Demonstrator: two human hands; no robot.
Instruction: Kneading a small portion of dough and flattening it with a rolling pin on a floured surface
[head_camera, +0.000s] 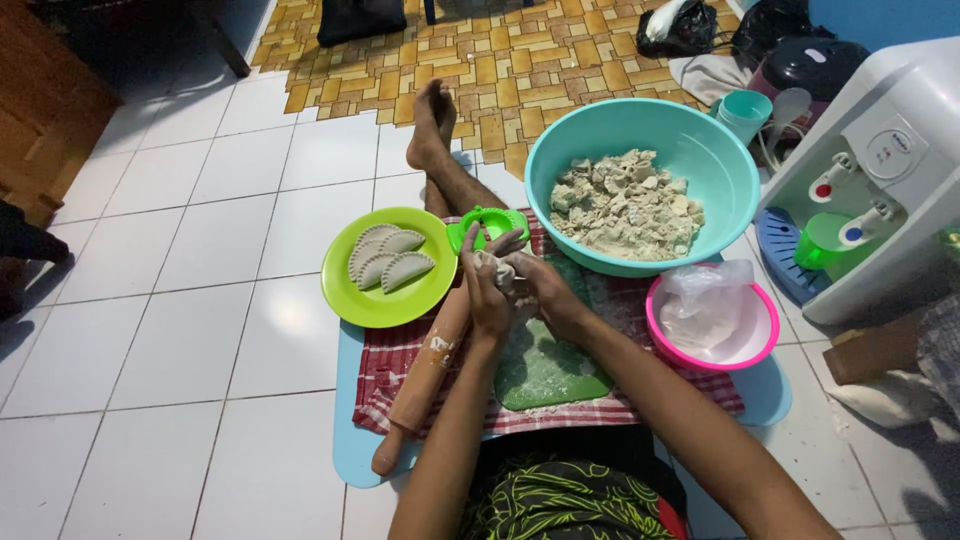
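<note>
- Both forearms are bare, with no sleeves, watch or bands showing.
- The left hand (488, 290) and right hand (548, 292) wear no gloves or rings; pale flour dusts them.
- Black shorts (565, 495) carry a yellow-green swirling pattern, with a red edge.
- The feet (432, 125) are bare.

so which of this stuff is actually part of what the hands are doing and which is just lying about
In use:
- left hand and right hand, together on a dough lump
- green board
- rolling pin
- green press mould
- green plate with folded pastries
- teal bowl of dough pieces

Lying about:
- water dispenser
- rice cooker
- black bags
</note>
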